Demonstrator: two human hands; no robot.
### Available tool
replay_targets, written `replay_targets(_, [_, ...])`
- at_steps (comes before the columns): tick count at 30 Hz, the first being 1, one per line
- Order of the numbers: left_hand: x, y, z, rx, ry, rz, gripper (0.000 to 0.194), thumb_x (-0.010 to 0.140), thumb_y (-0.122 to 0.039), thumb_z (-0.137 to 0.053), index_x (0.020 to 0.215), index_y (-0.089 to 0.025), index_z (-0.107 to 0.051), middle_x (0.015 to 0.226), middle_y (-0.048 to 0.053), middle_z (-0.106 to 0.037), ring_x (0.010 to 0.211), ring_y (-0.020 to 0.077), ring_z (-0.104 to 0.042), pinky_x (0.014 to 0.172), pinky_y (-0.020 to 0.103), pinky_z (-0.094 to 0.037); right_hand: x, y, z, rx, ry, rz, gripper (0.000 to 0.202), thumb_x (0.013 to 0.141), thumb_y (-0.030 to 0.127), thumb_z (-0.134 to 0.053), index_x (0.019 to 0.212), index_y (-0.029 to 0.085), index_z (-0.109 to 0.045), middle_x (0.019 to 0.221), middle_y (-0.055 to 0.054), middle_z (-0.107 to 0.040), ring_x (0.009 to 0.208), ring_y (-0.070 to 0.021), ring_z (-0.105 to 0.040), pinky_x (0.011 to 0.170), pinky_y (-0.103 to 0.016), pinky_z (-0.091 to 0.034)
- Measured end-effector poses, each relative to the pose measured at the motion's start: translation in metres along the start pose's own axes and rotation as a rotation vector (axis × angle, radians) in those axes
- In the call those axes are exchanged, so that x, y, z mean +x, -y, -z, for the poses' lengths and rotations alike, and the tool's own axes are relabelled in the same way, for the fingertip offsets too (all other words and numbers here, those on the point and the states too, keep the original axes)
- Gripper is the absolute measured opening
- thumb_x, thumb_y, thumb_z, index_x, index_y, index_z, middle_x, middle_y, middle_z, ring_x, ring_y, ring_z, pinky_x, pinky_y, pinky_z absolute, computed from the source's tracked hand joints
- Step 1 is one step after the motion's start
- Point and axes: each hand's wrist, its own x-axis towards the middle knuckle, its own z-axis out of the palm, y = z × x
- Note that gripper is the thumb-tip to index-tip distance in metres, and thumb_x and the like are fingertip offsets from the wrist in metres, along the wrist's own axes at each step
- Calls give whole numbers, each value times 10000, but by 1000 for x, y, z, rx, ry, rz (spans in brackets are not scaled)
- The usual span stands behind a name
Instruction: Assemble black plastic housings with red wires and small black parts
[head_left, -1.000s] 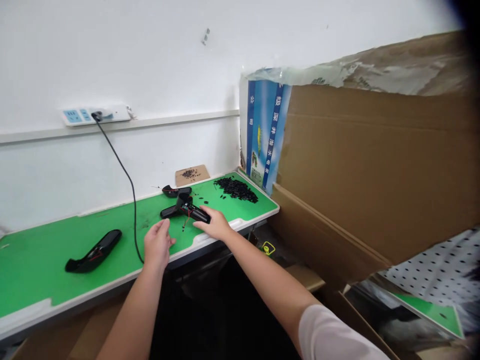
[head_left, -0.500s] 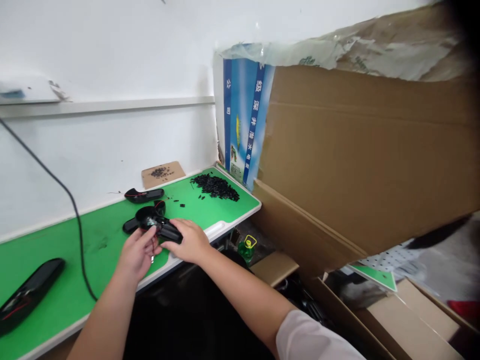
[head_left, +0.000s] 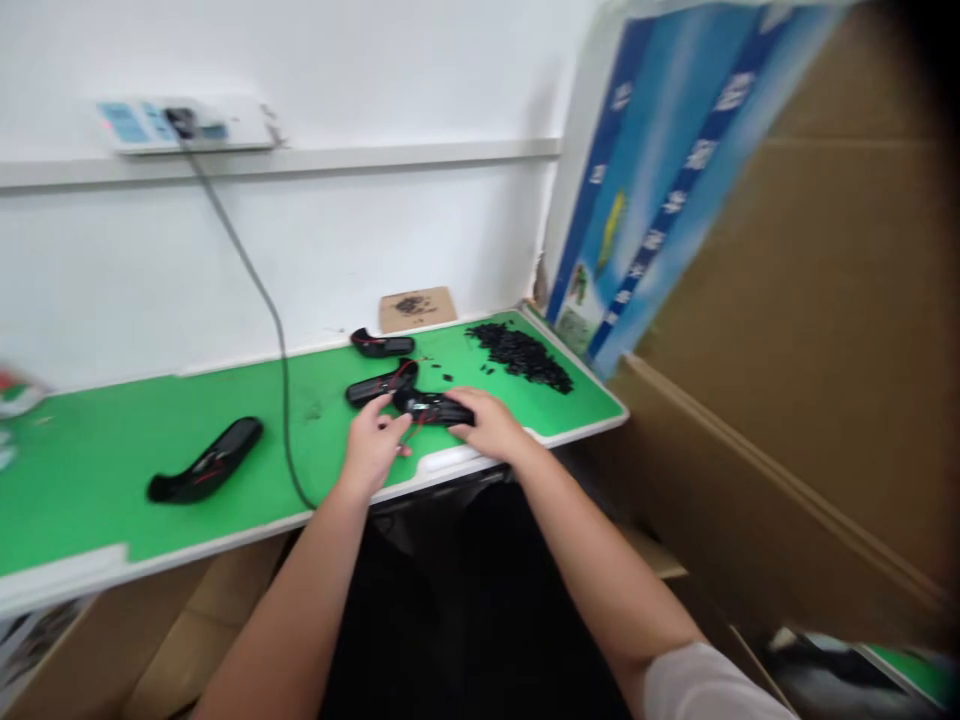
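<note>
My right hand grips the right end of a black curved housing with red wire, low over the green table. At the housing's left end is my left hand, its thumb and fingers bent near the part; whether they pinch anything is too blurred to tell. Just behind lies a second black housing with a red wire, and a third black housing sits farther back. Another black housing rests on the left. A pile of small black pieces is spread at the right.
A cable hangs from the power strip across the green table. Small dark bits lie on a cardboard piece by the wall. A large cardboard sheet stands at the right.
The view has swung left, bringing in the power strip. The held housing now lies lower and flatter over the table, and my left hand's fingers have loosened at its left end.
</note>
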Motion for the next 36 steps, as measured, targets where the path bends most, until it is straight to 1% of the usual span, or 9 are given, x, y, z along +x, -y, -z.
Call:
replay_targets(4, [-5,1,3,-11,74,56,645,673,-315,-793,1244,-106,-578,641,-70,-432,423,68,-480,385,260,-520,-1,-23,9,19,27,50,605,730,128,-705,1315,236,-595,1333,-101,-602,1251,-281,-546,1108,-484,-394])
replay_targets(9, [-9,2,7,38,98,51,532,717,-385,-763,1148,-105,-625,640,-75,-394,417,60,-482,375,242,-509,-7,-43,21,21,40,201,602,759,134,-693,1334,274,-579,1360,-87,-584,1267,-278,-533,1104,-501,-406])
replay_targets(14, [-10,6,8,105,134,1,462,760,-435,-706,1099,-127,-647,610,-85,-384,370,71,-504,337,215,-441,-15,-47,24,-8,-62,373,598,811,122,-640,1371,302,-533,1382,-77,-561,1287,-264,-508,1101,-521,-406])
replay_targets(18, [-9,8,7,102,141,16,456,722,-415,-737,1067,-128,-652,601,-92,-398,340,69,-494,314,212,-403,-17,-44,24,-30,-30,430,609,838,130,-614,1404,318,-490,1404,-69,-544,1302,-264,-495,1100,-529,-407])
replay_targets(24, [-7,7,5,57,130,26,481,682,-403,-771,1049,-116,-650,577,-92,-425,332,68,-468,298,217,-399,-17,-39,26,-54,10,406,584,866,193,-611,1422,305,-471,1415,-80,-535,1314,-276,-487,1103,-527,-403])
replay_targets(29, [-6,5,3,110,106,62,457,714,-425,-735,1017,-92,-661,653,-31,-569,320,62,-462,286,219,-380,-17,-39,27,-67,115,335,595,875,280,-619,1443,302,-444,1414,-87,-537,1307,-284,-497,1097,-522,-406])
replay_targets(32, [-6,10,1,132,87,38,441,729,-440,-721,1005,-99,-675,652,-22,-586,321,66,-470,297,214,-367,-15,-42,25,-48,155,284,622,857,323,-643,1444,316,-438,1453,-80,-495,1342,-286,-460,1118,-529,-375])
replay_targets(34, [-7,8,2,102,26,18,450,721,-447,-731,1014,-110,-680,633,-27,-580,328,73,-471,307,217,-365,-14,-41,26,-13,157,243,667,827,374,-682,1444,317,-436,1495,-80,-441,1380,-297,-411,1137,-537,-345])
replay_targets(36, [-13,-5,8,19,-95,-25,423,708,-449,-745,968,-119,-687,611,-28,-572,339,66,-447,312,210,-338,-16,-32,33,59,62,195,653,812,425,-693,1417,310,-474,1490,-85,-444,1382,-309,-405,1133,-545,-351])
